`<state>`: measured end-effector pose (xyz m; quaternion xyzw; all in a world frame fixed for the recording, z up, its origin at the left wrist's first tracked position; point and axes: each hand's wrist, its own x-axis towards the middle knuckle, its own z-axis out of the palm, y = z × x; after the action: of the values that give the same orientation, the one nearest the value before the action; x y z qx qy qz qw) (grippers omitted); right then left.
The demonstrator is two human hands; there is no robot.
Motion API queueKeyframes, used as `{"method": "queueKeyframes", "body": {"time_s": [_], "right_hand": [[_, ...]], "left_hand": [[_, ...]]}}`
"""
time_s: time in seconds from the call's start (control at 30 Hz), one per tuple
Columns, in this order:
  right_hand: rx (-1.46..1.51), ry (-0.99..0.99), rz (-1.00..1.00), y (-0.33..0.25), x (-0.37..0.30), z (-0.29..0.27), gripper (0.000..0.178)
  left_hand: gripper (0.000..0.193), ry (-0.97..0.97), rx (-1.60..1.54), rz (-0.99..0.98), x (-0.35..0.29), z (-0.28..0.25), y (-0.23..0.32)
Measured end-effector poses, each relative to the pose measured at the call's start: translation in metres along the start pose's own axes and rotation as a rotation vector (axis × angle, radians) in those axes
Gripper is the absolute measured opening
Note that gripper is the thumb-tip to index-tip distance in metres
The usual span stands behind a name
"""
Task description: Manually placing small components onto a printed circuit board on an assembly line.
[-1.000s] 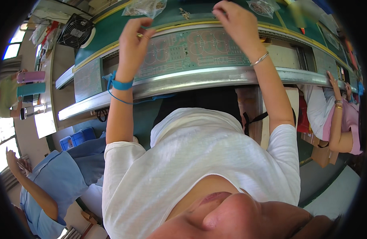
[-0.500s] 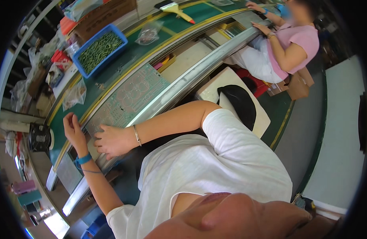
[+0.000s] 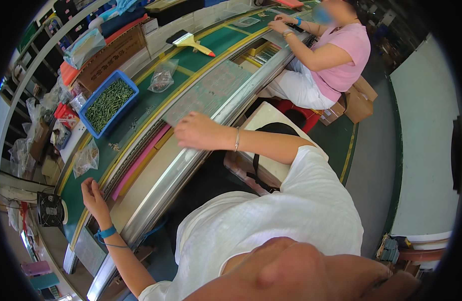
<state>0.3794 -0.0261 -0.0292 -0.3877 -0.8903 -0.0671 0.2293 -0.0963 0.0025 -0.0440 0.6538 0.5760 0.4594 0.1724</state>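
A flat circuit board panel point(image 3: 211, 93) with printed traces lies across the metal rails in front of me, toward the right. At its near left end is my right hand point(image 3: 203, 131), fingers bent down against or just beside the edge. Motion smears those fingertips, so a grip cannot be made out. My left hand point(image 3: 94, 198) hovers over the left part of the rails, fingers loosely apart and holding nothing. Near its forearm, a second grey panel point(image 3: 90, 251) rests on the rails at the lower left.
Behind the rails, a green bench strip carries a blue bin point(image 3: 133, 93) of small green parts, plastic bags point(image 3: 163, 75) and a brush point(image 3: 190, 42). A black fan point(image 3: 50, 208) stands at left. A co-worker in pink point(image 3: 341, 60) sits at right beside cartons.
The circuit board panel has slid right and away along the rails, with my right hand following. A pink strip between the rails is now uncovered. My left hand stays near the left end.
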Motion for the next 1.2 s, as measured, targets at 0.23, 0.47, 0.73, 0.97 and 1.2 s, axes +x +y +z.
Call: {"method": "queueKeyframes", "body": {"time_s": [0.23, 0.47, 0.73, 0.97, 1.2], "right_hand": [[-0.223, -0.126, 0.213, 0.095, -0.037, -0.046, 0.02], [-0.357, -0.129, 0.42, 0.166, -0.069, -0.065, 0.017], [-0.352, -0.153, 0.519, 0.188, -0.07, -0.078, 0.017], [0.247, 0.139, -0.039, 0.044, 0.096, -0.03, 0.027], [0.432, 0.22, -0.676, -0.097, 0.192, 0.066, 0.046]], "left_hand": [[0.024, -0.018, 0.01, -0.02, -0.007, 0.001, 0.013], [0.023, -0.023, -0.048, 0.001, -0.008, 0.011, 0.018], [0.021, -0.037, -0.027, 0.004, -0.006, 0.014, 0.023], [0.011, -0.123, 0.083, 0.125, -0.015, 0.013, 0.049], [0.018, -0.103, 0.44, 0.789, -0.034, 0.037, 0.065]]}}
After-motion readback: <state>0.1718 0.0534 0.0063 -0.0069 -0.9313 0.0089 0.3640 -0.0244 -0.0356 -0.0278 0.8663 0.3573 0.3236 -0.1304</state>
